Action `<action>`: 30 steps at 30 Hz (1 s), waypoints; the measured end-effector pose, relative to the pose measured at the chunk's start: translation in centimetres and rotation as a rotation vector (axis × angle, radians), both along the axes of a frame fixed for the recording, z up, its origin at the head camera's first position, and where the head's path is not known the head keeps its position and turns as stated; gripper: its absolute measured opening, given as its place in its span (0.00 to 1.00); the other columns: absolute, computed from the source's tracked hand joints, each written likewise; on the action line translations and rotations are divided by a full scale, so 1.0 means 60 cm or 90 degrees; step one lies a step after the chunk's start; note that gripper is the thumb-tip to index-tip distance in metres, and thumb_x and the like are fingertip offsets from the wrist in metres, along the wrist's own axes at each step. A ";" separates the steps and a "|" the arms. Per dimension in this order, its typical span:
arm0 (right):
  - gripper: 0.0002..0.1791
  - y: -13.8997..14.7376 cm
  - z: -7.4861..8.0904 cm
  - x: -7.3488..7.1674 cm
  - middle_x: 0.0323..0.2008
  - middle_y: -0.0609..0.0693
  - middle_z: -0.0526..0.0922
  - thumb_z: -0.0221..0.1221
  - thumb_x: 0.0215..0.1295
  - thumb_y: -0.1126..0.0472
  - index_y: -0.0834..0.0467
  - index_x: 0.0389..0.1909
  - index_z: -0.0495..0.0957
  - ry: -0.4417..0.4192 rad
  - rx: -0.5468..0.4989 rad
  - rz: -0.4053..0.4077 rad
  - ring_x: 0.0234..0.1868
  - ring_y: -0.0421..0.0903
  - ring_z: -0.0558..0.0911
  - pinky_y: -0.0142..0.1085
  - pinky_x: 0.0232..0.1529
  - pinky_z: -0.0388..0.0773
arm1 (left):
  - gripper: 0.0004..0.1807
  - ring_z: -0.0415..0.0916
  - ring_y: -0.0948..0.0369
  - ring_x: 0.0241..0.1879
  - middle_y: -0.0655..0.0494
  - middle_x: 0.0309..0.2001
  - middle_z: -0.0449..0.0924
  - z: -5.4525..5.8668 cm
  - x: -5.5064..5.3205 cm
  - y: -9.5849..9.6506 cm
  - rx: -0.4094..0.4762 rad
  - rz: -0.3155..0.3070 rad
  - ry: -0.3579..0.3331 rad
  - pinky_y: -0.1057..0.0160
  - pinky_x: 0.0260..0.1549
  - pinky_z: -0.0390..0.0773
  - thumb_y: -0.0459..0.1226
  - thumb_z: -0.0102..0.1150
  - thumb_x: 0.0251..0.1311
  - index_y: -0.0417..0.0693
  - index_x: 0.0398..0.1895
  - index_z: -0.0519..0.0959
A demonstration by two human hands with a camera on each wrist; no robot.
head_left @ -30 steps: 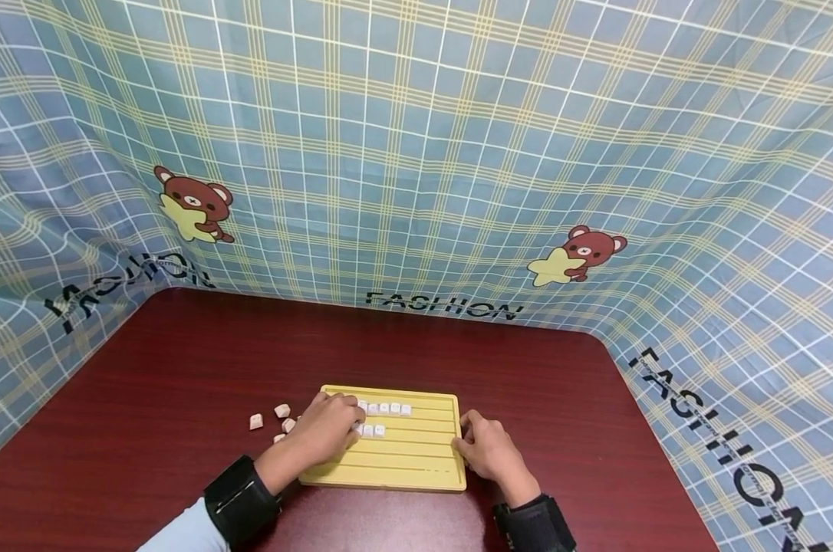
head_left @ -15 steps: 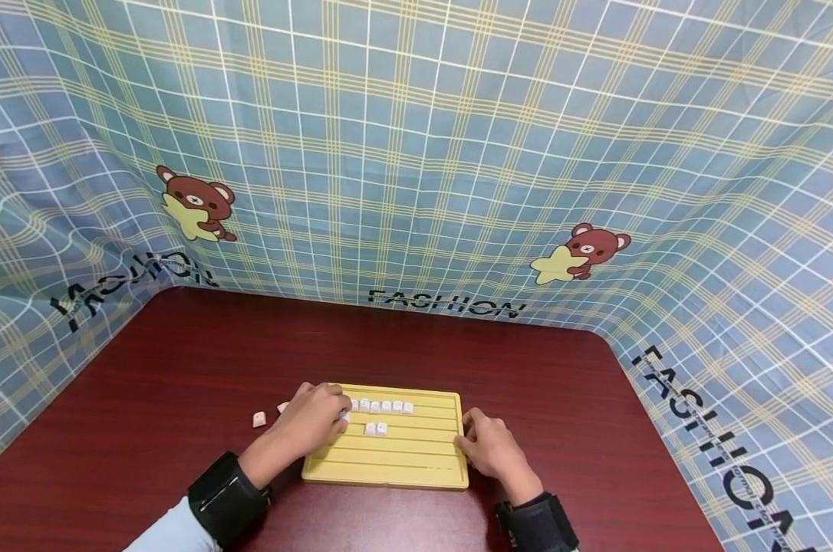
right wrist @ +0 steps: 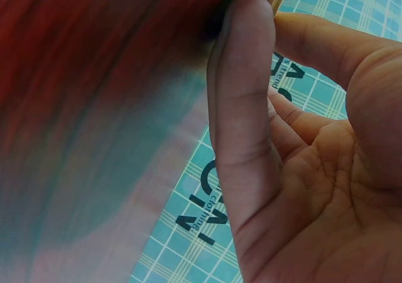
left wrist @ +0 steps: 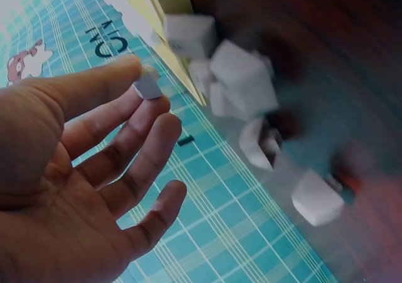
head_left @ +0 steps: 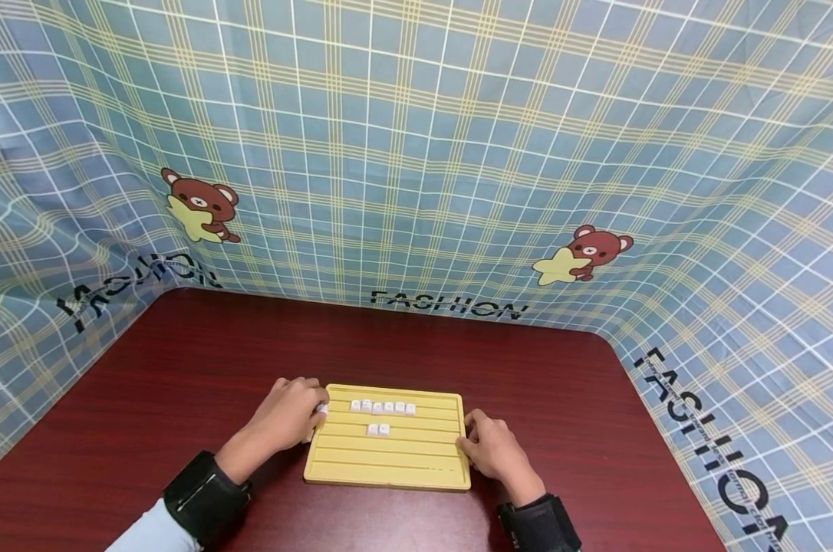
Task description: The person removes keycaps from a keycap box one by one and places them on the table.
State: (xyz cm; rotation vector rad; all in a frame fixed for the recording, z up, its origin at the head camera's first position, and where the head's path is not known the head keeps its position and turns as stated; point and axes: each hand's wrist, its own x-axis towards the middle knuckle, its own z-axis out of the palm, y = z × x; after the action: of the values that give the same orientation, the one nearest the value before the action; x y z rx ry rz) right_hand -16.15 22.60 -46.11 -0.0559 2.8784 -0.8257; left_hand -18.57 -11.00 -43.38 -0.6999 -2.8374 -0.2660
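In the head view, my left hand [head_left: 285,414] is at the left edge of a shallow yellow tray [head_left: 389,461] with ridged rows. Its thumb and a finger pinch a small white keycap [left wrist: 148,84], seen best in the left wrist view; the other fingers are spread. My right hand [head_left: 495,448] holds the tray's right edge between thumb and fingers. On the tray, an upper row holds several white keycaps [head_left: 389,408]. Two more keycaps [head_left: 378,430] sit side by side one row lower. Their letters are too small to read.
Several loose keycaps [left wrist: 245,82] lie on the dark red table [head_left: 251,345] left of the tray, mostly hidden by my left hand in the head view. One hollow keycap [left wrist: 259,144] lies tipped over. A plaid cloth [head_left: 416,153] surrounds the table's back and sides.
My left hand has moved left from the tray's lower keycap row to its left edge, carrying a keycap. That row has gone from three visible keycaps to two. My right hand stays put.
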 end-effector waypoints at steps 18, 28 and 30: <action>0.16 0.000 0.005 0.002 0.25 0.48 0.79 0.62 0.65 0.60 0.62 0.51 0.74 0.005 0.006 0.004 0.20 0.39 0.76 0.33 0.22 0.71 | 0.03 0.80 0.55 0.34 0.55 0.31 0.80 0.010 -0.006 -0.047 -0.006 0.062 -0.016 0.49 0.35 0.72 0.36 0.69 0.54 0.49 0.31 0.84; 0.16 -0.002 0.003 0.002 0.25 0.48 0.78 0.63 0.64 0.61 0.62 0.49 0.74 0.011 0.006 0.001 0.19 0.39 0.76 0.33 0.21 0.70 | 0.03 0.80 0.54 0.34 0.56 0.29 0.79 0.007 -0.008 -0.064 -0.016 0.079 -0.026 0.48 0.34 0.72 0.35 0.69 0.53 0.49 0.30 0.83; 0.16 -0.002 0.002 0.002 0.25 0.48 0.78 0.63 0.65 0.61 0.62 0.50 0.74 0.008 0.005 -0.001 0.20 0.39 0.76 0.33 0.21 0.70 | 0.03 0.80 0.53 0.34 0.55 0.29 0.79 0.004 -0.007 -0.067 -0.017 0.087 -0.036 0.48 0.35 0.72 0.36 0.69 0.54 0.48 0.30 0.83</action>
State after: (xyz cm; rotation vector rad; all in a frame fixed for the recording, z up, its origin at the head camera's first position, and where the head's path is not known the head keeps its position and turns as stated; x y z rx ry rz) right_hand -16.04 22.45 -45.98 -0.0578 2.8939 -0.8160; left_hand -18.97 -15.05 -43.15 -0.5089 -2.9303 -0.2305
